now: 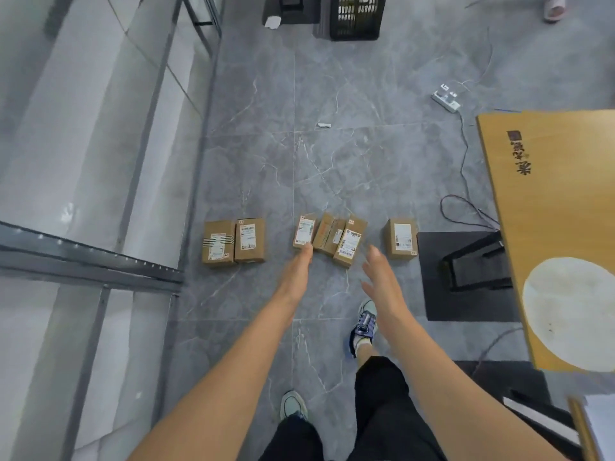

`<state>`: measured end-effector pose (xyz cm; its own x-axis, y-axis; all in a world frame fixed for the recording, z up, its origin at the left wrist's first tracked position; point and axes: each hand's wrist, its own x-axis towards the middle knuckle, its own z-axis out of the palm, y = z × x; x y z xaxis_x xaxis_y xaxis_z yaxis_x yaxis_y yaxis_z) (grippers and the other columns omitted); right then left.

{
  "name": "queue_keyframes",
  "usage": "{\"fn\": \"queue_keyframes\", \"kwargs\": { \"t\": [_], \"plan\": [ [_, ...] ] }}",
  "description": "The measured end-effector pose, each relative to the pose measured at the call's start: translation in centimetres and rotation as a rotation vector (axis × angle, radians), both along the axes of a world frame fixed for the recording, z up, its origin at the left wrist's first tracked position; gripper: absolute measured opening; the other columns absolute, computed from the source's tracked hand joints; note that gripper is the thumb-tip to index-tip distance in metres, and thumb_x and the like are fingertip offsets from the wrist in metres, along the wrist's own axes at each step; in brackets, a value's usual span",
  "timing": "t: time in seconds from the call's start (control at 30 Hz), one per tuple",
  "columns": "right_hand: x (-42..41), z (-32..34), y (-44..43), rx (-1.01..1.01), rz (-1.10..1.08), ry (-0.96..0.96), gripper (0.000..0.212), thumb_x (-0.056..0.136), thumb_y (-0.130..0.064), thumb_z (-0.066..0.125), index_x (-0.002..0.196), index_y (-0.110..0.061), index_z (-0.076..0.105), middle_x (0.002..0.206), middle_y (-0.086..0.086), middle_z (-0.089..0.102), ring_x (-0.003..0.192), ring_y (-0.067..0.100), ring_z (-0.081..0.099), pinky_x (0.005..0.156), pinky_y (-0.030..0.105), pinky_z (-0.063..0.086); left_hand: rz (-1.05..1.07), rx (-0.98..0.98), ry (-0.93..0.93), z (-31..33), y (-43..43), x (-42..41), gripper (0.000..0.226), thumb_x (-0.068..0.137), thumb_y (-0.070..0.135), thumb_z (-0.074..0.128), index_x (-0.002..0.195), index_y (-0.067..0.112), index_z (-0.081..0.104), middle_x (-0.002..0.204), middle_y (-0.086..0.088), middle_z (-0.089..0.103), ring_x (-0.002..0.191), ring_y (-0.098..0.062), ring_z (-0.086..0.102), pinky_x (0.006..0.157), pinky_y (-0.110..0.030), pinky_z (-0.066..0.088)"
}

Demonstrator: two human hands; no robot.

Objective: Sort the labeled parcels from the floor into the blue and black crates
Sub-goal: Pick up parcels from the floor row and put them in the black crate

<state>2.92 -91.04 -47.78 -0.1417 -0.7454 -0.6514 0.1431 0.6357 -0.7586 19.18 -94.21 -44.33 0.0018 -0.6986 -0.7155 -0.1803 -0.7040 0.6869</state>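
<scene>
The left hand (296, 271) stretches out flat, its fingers (306, 252) closed together and touching the near edge of a labeled parcel (304, 232) on the floor (332, 161), while the right hand (382, 277) hovers empty, fingers (374, 256) loosely spread, just short of the tilted parcel (349, 242) beyond them, the black crate (357, 16) far ahead.

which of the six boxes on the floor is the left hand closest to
The leftmost box of the middle trio: the left hand has its fingertips at that box's near edge, while the other five sit clear of it.
</scene>
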Motion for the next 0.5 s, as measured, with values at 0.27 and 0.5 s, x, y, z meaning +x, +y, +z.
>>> {"fn": "queue_keyframes", "kwargs": {
  "t": [0.27, 0.5],
  "plan": [
    [-6.2, -9.8, -10.0, 0.191, 0.024, 0.024, 0.093, 0.088, -0.082, 0.037, 0.168, -0.035, 0.026, 0.174, -0.005, 0.028, 0.161, 0.018, 0.025, 0.132, 0.053, 0.019, -0.03, 0.182, -0.031, -9.6, -9.6, -5.9, 0.066, 0.106, 0.061, 0.028, 0.159, 0.021, 0.036, 0.163, 0.0, 0.038, 0.149, -0.018, 0.035, 0.124, -0.051, 0.025],
    [-7.3, -21.9, -16.3, 0.292, -0.07, 0.007, 0.064, 0.11, -0.059, 0.035, 0.166, -0.028, 0.031, 0.171, -0.006, 0.033, 0.157, 0.014, 0.032, 0.13, 0.051, 0.025, -0.097, 0.298, -0.088, -23.1, -15.9, -8.2, 0.044, 0.103, 0.064, 0.038, 0.122, 0.033, 0.063, 0.139, 0.004, 0.06, 0.131, -0.015, 0.052, 0.117, -0.047, 0.036]
  ]
}}
